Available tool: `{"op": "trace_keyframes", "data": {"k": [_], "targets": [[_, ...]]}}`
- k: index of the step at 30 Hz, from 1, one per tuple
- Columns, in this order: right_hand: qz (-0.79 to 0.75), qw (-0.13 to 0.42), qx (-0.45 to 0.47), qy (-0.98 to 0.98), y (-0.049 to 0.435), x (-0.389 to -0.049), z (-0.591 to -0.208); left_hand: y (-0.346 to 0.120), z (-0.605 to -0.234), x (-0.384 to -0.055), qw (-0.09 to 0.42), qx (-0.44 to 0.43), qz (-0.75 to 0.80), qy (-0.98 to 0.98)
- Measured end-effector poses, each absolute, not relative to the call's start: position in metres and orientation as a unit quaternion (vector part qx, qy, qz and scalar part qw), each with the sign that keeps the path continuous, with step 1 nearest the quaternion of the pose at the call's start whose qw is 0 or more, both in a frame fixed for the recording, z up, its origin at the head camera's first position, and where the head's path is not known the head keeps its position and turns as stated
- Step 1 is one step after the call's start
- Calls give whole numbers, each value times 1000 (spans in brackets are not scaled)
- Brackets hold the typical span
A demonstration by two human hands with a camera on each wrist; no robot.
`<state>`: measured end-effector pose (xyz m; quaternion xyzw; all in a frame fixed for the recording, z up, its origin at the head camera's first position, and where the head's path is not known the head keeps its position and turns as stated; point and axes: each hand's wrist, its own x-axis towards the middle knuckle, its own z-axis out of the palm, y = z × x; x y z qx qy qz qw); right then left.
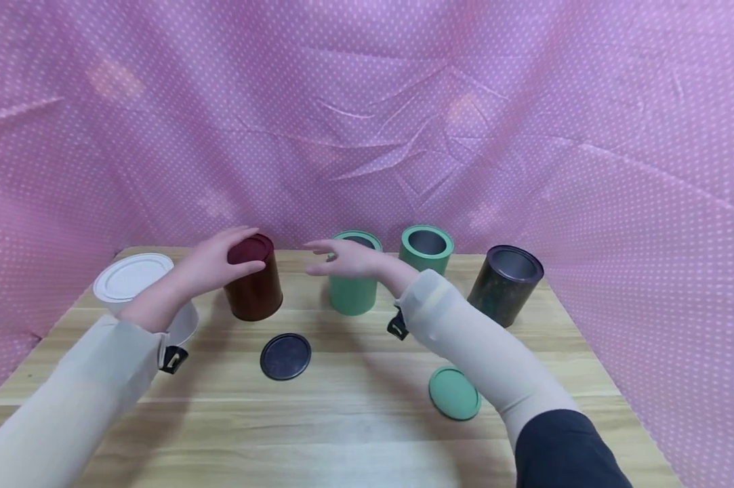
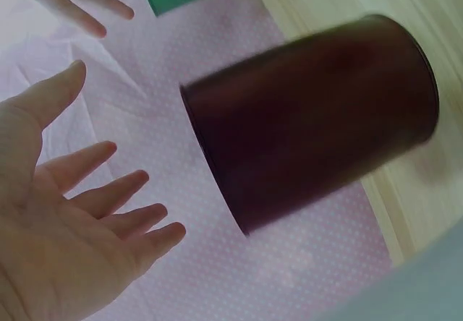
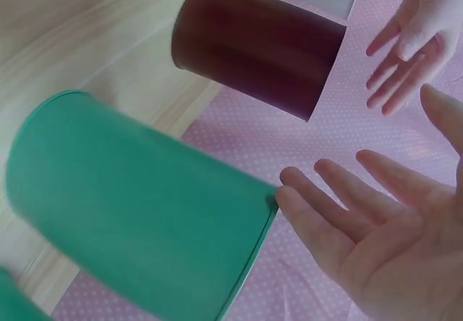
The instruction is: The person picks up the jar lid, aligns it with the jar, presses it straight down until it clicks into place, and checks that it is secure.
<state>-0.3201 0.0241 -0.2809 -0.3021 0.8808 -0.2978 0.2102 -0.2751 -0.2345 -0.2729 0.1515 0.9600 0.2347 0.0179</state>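
Observation:
My left hand point(image 1: 214, 263) hovers at the top of a dark red can point(image 1: 255, 291), its fingers spread and relaxed. The left wrist view shows a gap between that hand and the can. Above the front green can point(image 1: 352, 295) is my right hand point(image 1: 350, 259), palm turned inward and fingers loosely extended. In the right wrist view a fingertip overlaps the green can's rim; whether it touches, I cannot tell. Neither hand holds anything. The green can's top looks open, partly hidden by the right hand, while the red can's top appears covered.
A white can point(image 1: 133, 278) with a white top stands at left, partly behind my left arm. Another open green can point(image 1: 424, 264) and an open dark can point(image 1: 503, 295) stand at right. A dark lid point(image 1: 285, 356) and a green lid point(image 1: 455, 393) lie on the wooden table point(image 1: 318, 434).

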Motion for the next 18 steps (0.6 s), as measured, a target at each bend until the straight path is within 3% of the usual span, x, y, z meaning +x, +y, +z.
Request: {"op": "trace_keyframes", "data": {"k": [18], "targets": [[-267, 125, -314, 902, 122, -252, -298, -163, -296, -237, -60, 222, 266, 936]]}}
